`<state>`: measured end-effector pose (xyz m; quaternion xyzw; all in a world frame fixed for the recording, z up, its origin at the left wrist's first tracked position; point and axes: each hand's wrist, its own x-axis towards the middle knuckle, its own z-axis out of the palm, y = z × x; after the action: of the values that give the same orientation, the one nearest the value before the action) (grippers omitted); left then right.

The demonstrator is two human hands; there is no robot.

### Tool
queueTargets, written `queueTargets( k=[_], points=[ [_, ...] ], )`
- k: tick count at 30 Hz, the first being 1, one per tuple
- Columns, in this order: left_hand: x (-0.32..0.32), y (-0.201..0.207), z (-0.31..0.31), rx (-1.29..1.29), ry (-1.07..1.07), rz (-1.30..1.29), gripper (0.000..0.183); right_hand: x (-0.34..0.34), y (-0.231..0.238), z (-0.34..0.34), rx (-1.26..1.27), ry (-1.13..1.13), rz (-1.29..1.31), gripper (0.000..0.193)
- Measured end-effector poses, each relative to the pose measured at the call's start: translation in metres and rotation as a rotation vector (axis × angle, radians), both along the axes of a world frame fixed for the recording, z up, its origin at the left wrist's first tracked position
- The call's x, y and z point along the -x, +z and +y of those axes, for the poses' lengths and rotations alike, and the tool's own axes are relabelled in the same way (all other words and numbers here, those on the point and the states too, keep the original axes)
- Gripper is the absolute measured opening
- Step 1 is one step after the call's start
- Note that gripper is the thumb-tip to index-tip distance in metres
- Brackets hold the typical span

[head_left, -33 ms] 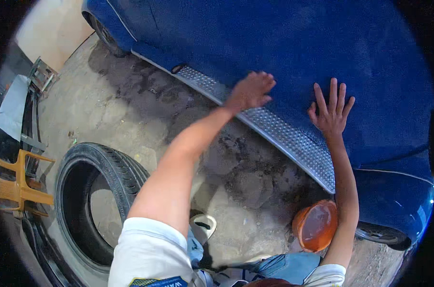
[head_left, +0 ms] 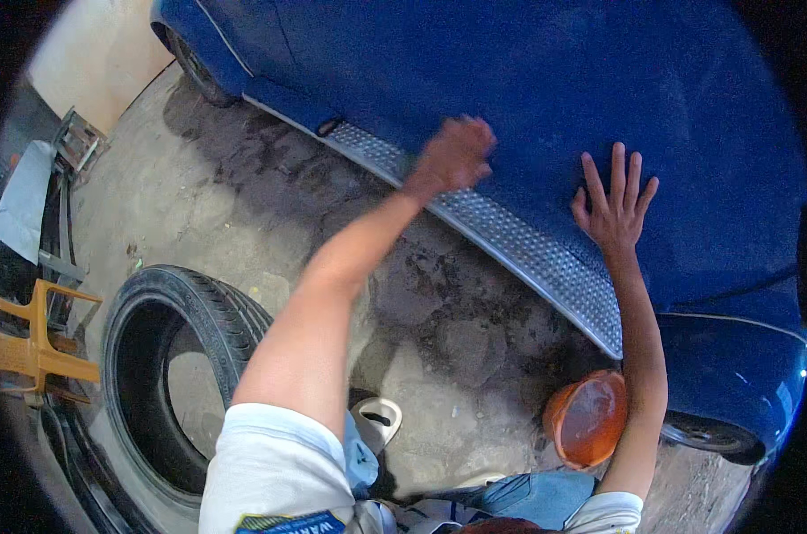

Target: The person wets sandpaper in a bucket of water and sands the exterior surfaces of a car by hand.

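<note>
My left hand (head_left: pixel 457 156) presses against the side of a blue car (head_left: pixel 546 80), just above its metal chequer-plate step (head_left: pixel 519 245). The hand is blurred, its fingers are held together, and I cannot tell whether anything is under the palm. My right hand (head_left: pixel 612 205) lies flat on the same blue panel further right, fingers spread, holding nothing. The two hands are about a forearm's length apart. An orange bowl (head_left: pixel 586 418) with liquid in it sits on the ground below my right arm.
A loose black tyre (head_left: pixel 167 374) lies on the stained concrete floor (head_left: pixel 243 205) at my lower left. A yellow stand (head_left: pixel 29 343) and grey metal parts are at the far left. A white cup (head_left: pixel 377 418) stands near my knees. The car's wheels (head_left: pixel 710 436) are at lower right and upper left.
</note>
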<state>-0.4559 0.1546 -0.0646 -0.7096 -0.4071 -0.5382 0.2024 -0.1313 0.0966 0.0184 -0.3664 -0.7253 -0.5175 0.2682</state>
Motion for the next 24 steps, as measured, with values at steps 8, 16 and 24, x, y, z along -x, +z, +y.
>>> queueTargets(
  k=[8,16,24],
  points=[
    [-0.004,0.038,0.033,0.235,0.156,-1.046,0.096,-0.002,-0.003,-0.001,0.039,0.0,0.006,0.065],
    [-0.108,0.011,-0.01,0.755,0.102,-1.24,0.108,0.001,0.002,-0.001,0.026,0.006,0.007,0.067],
    [-0.001,0.018,0.018,0.453,0.109,-1.319,0.112,0.001,0.002,-0.004,0.02,0.011,-0.01,0.071]
  ],
)
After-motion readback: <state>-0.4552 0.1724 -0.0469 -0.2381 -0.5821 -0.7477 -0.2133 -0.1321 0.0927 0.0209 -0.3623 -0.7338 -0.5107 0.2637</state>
